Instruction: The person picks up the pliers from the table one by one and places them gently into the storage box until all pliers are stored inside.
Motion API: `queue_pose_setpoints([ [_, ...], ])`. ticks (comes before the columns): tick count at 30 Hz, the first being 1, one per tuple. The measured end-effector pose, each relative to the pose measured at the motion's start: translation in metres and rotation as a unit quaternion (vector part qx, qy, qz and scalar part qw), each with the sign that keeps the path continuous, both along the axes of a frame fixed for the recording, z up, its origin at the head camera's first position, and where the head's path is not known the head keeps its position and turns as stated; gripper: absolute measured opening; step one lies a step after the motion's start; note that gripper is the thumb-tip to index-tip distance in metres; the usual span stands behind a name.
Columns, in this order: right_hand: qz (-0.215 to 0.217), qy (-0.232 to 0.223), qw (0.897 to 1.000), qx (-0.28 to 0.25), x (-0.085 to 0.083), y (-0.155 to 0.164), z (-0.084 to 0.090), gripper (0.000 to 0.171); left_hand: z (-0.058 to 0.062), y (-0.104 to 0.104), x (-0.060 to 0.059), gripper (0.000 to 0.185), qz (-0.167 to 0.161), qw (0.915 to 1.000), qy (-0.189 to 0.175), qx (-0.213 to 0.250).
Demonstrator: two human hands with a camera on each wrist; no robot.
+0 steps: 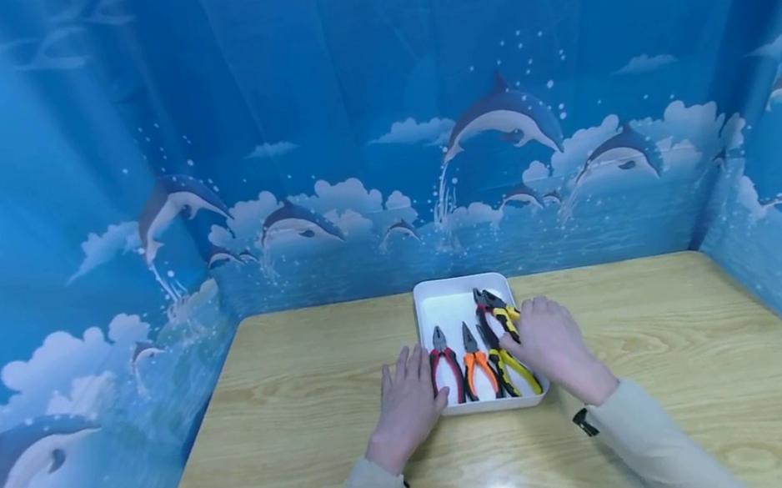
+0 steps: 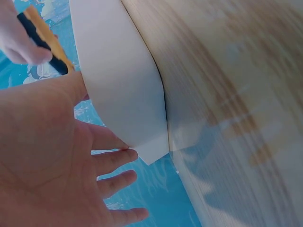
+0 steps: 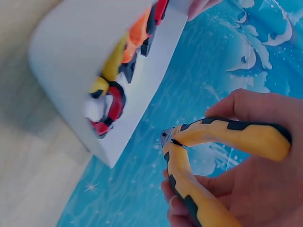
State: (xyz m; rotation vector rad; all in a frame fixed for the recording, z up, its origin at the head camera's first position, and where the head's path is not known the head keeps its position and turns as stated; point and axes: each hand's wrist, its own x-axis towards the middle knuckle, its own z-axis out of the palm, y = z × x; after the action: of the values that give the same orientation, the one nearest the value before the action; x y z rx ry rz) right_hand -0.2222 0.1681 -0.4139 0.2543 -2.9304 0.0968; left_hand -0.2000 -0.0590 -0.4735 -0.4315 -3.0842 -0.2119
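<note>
A white tray [image 1: 443, 306] at the table's back edge holds several pliers. Among them are red-handled pliers [image 1: 440, 348], orange-handled pliers [image 1: 480, 359] and yellow-and-black pliers [image 1: 528, 374]; another red-handled pair [image 1: 480, 306] lies behind. My right hand [image 1: 553, 344], at the tray's right side, grips pliers with yellow-and-black handles [image 3: 179, 163]. Their handles are spread apart, thumb on one and fingers on the other. My left hand [image 1: 406, 398] rests against the tray's left wall. Its fingers are straight, and the thumb reaches over the rim.
A light wooden table [image 1: 297, 427] bears the tray. Behind it and along both sides hangs a blue curtain [image 1: 312, 121] printed with dolphins and clouds. Dark bands show at both sleeve cuffs [image 1: 605, 406].
</note>
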Motion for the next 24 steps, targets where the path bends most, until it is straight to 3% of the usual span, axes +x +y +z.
queue_pose_setpoints([
  [12, -0.022, -0.121, 0.992, 0.007, -0.038, -0.034, 0.014, 0.056, 0.0, 0.0, 0.0, 0.074, -0.001, 1.0, 0.0, -0.006],
  [24, -0.009, -0.148, 0.988, 0.037, -0.072, -0.065, 0.006, 0.051, 0.002, -0.003, 0.001, 0.074, -0.013, 0.9999, 0.003, -0.003],
])
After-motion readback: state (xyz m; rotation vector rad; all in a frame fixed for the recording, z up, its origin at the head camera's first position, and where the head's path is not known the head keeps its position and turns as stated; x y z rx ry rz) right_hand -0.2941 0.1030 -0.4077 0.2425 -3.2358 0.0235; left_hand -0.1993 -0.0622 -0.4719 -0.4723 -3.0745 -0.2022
